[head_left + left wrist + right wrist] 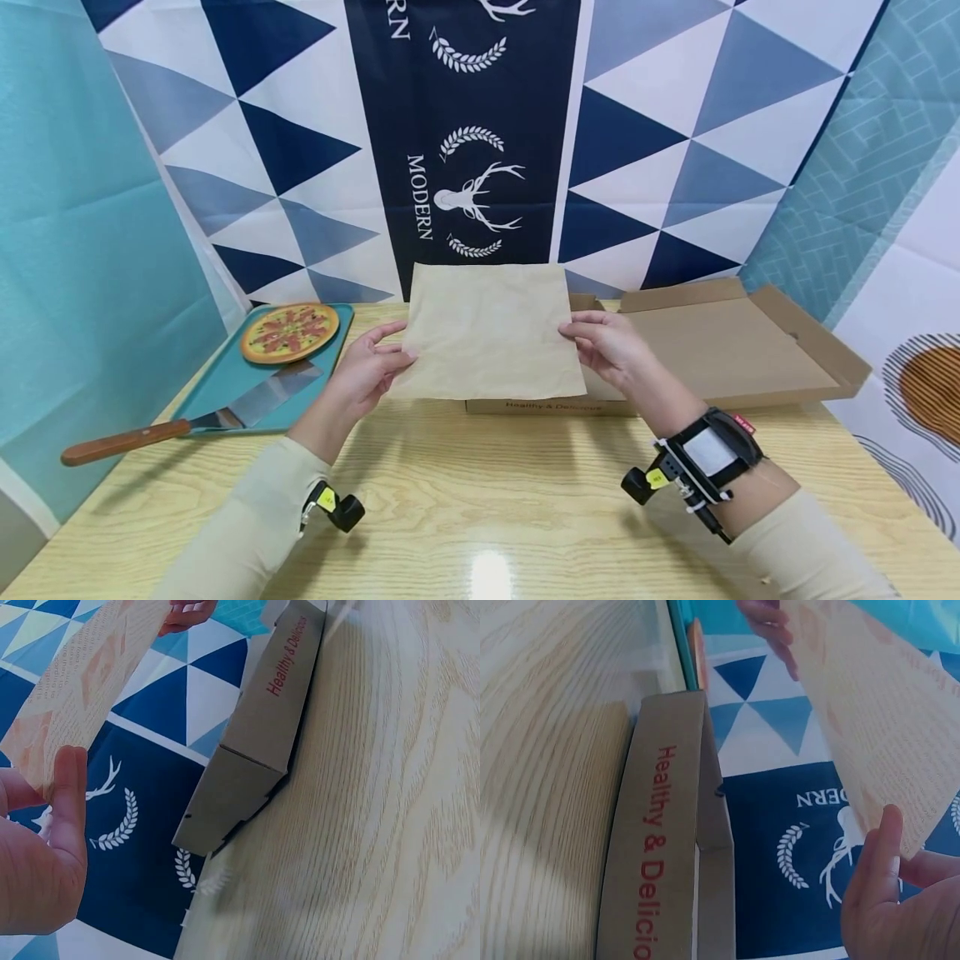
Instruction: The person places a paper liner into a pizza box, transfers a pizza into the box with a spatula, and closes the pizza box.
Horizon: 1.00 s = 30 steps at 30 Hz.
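Note:
Between both hands a tan sheet of food wrapping paper (491,333) is stretched out above the table. My left hand (367,364) pinches its left edge, and my right hand (606,343) pinches the right edge. The wrist views show printed text and pictures on the paper's underside. Behind and below the sheet stands a cardboard pizza box (551,407), its lid (723,350) folded open to the right. Red lettering marks the box front (656,847). The sheet hides most of the box's inside in the head view.
At the left, a teal tray (197,404) carries a pizza (291,333) and a pizza server (273,393) whose wooden handle (127,442) sticks out over the tray's edge. A patterned cloth (480,108) hangs behind the wooden table (480,492).

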Motion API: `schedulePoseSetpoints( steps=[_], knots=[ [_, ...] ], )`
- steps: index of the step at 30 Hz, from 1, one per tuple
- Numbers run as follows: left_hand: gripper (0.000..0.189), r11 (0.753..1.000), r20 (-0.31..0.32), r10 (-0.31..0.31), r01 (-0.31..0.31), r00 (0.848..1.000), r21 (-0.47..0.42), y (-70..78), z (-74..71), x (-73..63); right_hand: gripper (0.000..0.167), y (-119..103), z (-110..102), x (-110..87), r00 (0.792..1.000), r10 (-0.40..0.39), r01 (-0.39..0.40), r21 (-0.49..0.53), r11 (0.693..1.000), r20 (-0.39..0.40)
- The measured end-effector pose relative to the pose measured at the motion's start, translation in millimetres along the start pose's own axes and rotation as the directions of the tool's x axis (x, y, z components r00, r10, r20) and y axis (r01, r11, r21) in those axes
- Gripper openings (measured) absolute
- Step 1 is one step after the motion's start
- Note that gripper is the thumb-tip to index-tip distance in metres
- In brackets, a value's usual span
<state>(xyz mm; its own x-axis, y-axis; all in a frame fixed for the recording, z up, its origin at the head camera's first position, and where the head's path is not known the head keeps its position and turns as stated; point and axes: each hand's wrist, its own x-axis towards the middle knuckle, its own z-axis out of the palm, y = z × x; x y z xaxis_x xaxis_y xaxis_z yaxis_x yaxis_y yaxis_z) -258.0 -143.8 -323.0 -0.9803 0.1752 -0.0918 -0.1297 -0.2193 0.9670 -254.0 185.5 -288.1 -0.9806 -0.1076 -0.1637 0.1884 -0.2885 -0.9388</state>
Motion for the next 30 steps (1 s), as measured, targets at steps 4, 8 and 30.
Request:
schedulePoseSetpoints(
  steps=[4, 8, 30],
  knots=[
    [0.063, 1.0, 0.005, 0.002, -0.002, 1.0, -0.005, 2.4, 5.0, -0.7, 0.016, -3.2, -4.2, -0.9, 1.0, -0.026, 0.026, -0.037, 0.999, -0.012],
    [0.064, 1.0, 0.0, -0.004, 0.003, 1.0, -0.007, 3.6, 9.6, -0.7, 0.021, -7.0, -7.3, -1.7, 0.999, -0.051, 0.051, -0.059, 0.997, -0.008],
    [0.052, 0.961, 0.132, -0.144, 0.107, 0.981, 0.255, 3.9, 11.1, 16.8, 0.021, -49.8, -42.7, 2.9, 0.999, -0.035, 0.03, -0.134, 0.991, -0.035]
  ],
)
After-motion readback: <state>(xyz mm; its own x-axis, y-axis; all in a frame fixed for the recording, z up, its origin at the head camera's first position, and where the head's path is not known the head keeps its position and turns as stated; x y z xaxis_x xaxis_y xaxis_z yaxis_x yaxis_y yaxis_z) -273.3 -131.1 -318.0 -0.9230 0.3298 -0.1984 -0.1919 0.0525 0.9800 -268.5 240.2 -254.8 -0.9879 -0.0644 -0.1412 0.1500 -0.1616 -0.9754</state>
